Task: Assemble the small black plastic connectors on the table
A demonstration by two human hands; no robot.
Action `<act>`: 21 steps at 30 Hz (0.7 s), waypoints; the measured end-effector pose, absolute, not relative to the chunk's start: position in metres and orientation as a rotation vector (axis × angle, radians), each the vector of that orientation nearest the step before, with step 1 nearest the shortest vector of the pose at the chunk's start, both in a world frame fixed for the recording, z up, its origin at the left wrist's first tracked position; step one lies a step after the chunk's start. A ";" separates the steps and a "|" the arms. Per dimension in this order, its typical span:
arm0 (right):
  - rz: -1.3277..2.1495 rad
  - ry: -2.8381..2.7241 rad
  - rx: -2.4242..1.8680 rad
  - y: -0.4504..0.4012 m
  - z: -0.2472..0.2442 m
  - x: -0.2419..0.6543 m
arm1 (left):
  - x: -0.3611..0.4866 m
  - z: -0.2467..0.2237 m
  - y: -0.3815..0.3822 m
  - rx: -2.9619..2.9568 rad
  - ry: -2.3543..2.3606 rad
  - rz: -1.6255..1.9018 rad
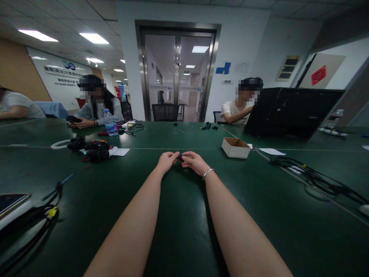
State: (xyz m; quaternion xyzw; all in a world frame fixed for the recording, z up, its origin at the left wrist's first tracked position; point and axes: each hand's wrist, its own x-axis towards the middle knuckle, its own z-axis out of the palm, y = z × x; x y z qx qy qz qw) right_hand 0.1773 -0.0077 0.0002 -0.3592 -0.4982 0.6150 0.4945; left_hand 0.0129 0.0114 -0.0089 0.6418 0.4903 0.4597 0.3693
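Both arms stretch forward over the green table (181, 215). Between the fingertips of my left hand (167, 161) and my right hand (196, 163) is a small black object (180, 157), pinched from both sides. Too little of it shows to tell its kind. My right wrist wears a silver bracelet (208, 174). An open cardboard box (235, 149) stands to the right of my right hand, apart from it. Its inside is mostly shaded.
Left lie a heap of black gear (98, 150) on white paper, a water bottle (110, 124) and a phone (13, 202) beside cables (52, 211). Small black pieces (208, 126) sit far ahead. Right are a black monitor (291, 111) and coiled cables (311, 175). Several people sit around the table.
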 end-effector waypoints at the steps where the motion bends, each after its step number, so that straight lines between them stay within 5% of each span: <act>1: 1.495 -1.215 -0.865 -0.007 0.000 0.178 | 0.012 -0.010 0.012 1.658 1.278 1.169; 11: 1.531 -1.238 -0.819 -0.009 0.000 0.179 | 0.012 -0.010 0.010 1.827 1.446 1.087; 21: 1.476 -1.107 -0.929 -0.009 0.005 0.173 | 0.014 -0.011 0.009 1.749 1.103 1.295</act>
